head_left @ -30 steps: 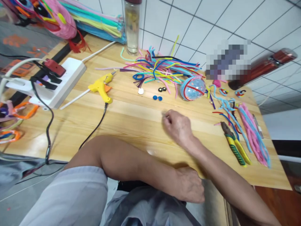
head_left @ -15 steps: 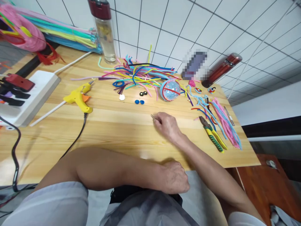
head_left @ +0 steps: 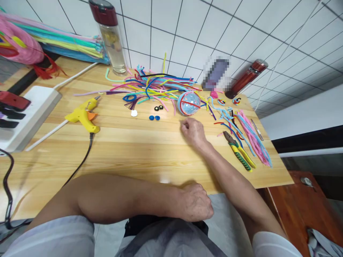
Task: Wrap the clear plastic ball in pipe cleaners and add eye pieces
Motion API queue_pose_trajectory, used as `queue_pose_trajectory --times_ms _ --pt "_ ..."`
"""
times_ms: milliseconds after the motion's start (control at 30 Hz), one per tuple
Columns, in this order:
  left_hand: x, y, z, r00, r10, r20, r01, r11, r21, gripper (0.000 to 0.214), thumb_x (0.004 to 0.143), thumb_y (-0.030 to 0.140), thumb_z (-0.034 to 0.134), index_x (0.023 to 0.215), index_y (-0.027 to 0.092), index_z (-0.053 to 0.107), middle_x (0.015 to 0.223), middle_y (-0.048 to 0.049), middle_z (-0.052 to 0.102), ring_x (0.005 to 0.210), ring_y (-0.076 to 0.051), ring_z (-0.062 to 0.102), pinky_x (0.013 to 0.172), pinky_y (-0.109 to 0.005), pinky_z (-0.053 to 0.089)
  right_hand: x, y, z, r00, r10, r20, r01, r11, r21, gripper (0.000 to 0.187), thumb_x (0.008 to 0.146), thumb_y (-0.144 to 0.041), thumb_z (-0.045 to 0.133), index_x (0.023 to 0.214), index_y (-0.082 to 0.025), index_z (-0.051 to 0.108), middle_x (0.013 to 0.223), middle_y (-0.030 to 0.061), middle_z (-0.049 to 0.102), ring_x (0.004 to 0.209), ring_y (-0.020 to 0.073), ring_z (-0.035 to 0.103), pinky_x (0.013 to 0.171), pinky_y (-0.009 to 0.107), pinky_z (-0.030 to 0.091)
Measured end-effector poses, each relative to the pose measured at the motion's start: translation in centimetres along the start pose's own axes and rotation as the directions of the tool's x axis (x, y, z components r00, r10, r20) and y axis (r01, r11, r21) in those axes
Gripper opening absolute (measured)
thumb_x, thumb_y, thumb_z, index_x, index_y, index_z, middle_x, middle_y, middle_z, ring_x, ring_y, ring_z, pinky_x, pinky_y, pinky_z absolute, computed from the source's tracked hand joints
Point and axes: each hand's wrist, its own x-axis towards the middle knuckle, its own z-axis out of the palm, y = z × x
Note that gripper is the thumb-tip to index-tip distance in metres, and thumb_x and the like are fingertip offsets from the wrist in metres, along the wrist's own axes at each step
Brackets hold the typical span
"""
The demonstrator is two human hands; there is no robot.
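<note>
My right hand is closed in a pinch over the middle of the table. A thin metal tip, like that of tweezers, barely pokes out past its fingers. Just beyond it is a clear ball wrapped with red and light blue pipe cleaners. My left hand lies curled at the table's front edge, back up; its fingertips and anything inside them are hidden. Two blue discs, two small black rings and a white piece lie left of the ball.
Loose pipe cleaners heap along the wall. Pliers and pink and blue pipe cleaners are at right. At left are a yellow glue gun with its cord and a power strip. A bottle and a red flask stand behind.
My right hand has moved slightly away from me, closer to the ball, and the metal tip shows less. The camera view has shifted a little. My left hand stays at the edge.
</note>
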Motion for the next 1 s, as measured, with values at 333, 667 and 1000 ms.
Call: queue_pose_trajectory --times_ms 333,667,1000 --pt "0.0 0.1 -0.3 1.000 -0.011 -0.010 0.011 1.000 0.004 0.023 0.075 0.013 0.081 0.058 0.020 0.067 0.050 -0.0050 0.067 0.047 -0.020 0.065 0.041 -0.027 0.035 0.0 1.4 -0.3 0.998 -0.062 -0.001 0.062 0.997 0.046 0.020 0.087 -0.017 0.055 0.089 -0.018 0.075 0.088 0.0087 0.076 0.081 0.0207 0.066 0.077 0.030 0.045" --pt "0.1 0.2 -0.7 0.997 -0.027 0.071 0.027 1.000 0.004 0.017 0.073 0.011 0.080 0.062 0.020 0.070 0.057 -0.0060 0.073 0.050 -0.021 0.069 0.035 -0.028 0.031 1.0 4.9 -1.2 0.995 0.093 -0.019 -0.092 0.994 0.065 0.017 0.087 -0.022 0.060 0.088 -0.016 0.076 0.083 0.0072 0.077 0.074 0.0191 0.066 0.073 0.029 0.045" --pt "0.0 0.1 -0.6 0.997 -0.022 0.070 0.023 1.000 -0.011 0.015 0.071 0.007 0.078 0.065 0.020 0.074 0.059 -0.0065 0.074 0.052 -0.022 0.070 0.035 -0.030 0.033 3.2 7.1 -0.8 0.970 0.228 -0.080 -0.218 0.969 0.118 0.012 0.084 -0.024 0.064 0.083 -0.019 0.075 0.075 0.0024 0.076 0.070 0.0185 0.065 0.071 0.028 0.047"
